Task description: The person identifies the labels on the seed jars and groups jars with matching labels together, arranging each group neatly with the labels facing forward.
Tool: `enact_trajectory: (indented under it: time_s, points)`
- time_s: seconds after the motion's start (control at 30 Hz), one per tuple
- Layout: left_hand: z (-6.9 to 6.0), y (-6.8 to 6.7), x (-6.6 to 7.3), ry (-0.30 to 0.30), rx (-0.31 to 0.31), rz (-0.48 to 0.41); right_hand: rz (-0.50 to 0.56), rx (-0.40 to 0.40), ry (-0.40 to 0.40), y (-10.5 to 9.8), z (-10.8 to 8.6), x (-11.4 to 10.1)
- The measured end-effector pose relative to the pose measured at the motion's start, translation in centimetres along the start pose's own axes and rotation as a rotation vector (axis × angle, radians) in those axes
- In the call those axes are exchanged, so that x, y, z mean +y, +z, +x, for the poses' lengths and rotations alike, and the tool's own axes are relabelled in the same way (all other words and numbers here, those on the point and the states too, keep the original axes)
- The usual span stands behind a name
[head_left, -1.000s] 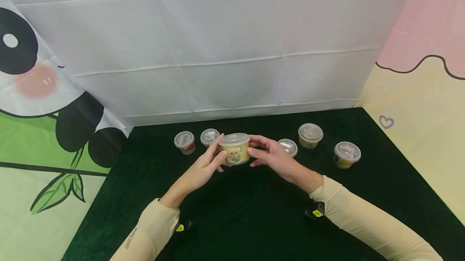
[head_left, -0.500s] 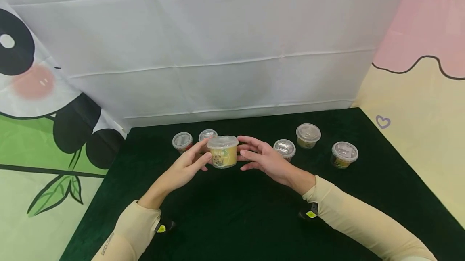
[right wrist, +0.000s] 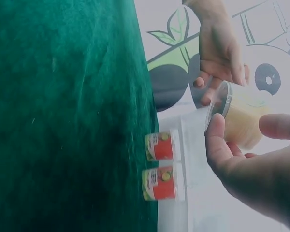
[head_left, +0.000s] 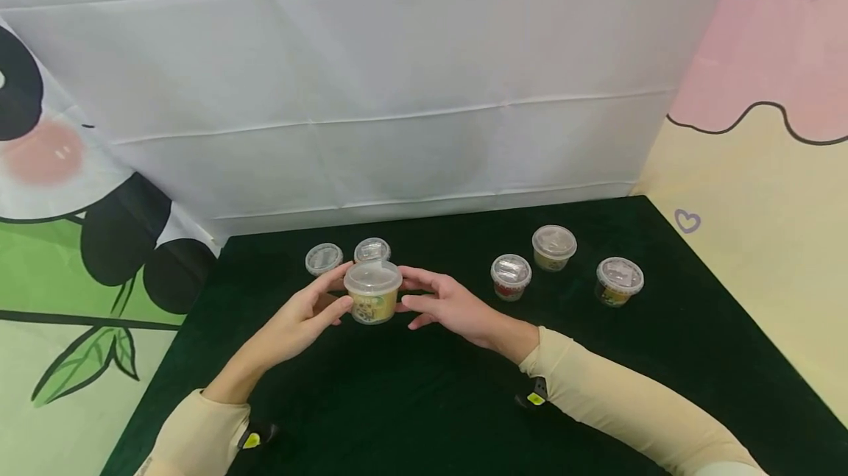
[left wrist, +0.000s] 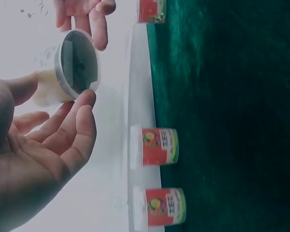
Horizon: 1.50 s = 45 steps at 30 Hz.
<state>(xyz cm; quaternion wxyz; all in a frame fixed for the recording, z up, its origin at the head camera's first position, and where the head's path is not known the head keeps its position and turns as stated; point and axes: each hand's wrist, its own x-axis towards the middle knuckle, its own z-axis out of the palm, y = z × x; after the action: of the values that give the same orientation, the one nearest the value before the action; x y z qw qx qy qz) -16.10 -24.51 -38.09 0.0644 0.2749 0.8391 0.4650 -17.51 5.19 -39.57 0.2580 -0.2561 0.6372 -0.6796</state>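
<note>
A lidded plastic snack cup with a yellow label is held upright above the dark green table, between both hands. My left hand grips its left side, thumb toward me and fingers behind; the left wrist view shows those fingertips at the rim of the cup's underside. From the right, my right hand holds the other side, its thumb and fingers on either side of the cup in the right wrist view. Parts of the fingers are hidden behind the cup.
Behind the held cup stand two smaller lidded cups, red-labelled in the wrist views. To the right are a red-labelled cup and two yellowish ones, one farther back, one rightmost. A white cloth wall rises behind the table.
Both hands have carried the yellow cup leftward and somewhat lower in the head view. The red-labelled cup on the right, partly covered earlier by the right hand, now shows fully.
</note>
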Motion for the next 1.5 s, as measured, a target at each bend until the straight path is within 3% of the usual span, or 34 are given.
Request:
enact_trajectory:
  time_s: [0.3, 0.47, 0.9, 1.17, 1.5]
  points:
    - [-1.6, -1.4, -1.1, 0.005, 0.018, 0.025, 0.051, -0.004, 0.027, 1.8, 1.5, 0.3]
    - [-2.1, -2.0, -2.2, -0.021, 0.003, 0.030, 0.089, 0.015, 0.070, 2.7, 2.7, 1.0]
    - [-2.8, -3.0, -5.0, -0.121, -0.004, 0.058, 0.024, 0.114, 0.120, 5.5, 6.5, 4.1]
    - [-3.5, -3.6, -6.1, -0.159, -0.028, 0.057, -0.022, 0.105, 0.125, 6.6, 7.6, 5.2]
    - [-4.2, -4.2, -8.0, -0.177, -0.041, -0.065, -0.020, 0.131, 0.168, 8.3, 8.8, 6.2]
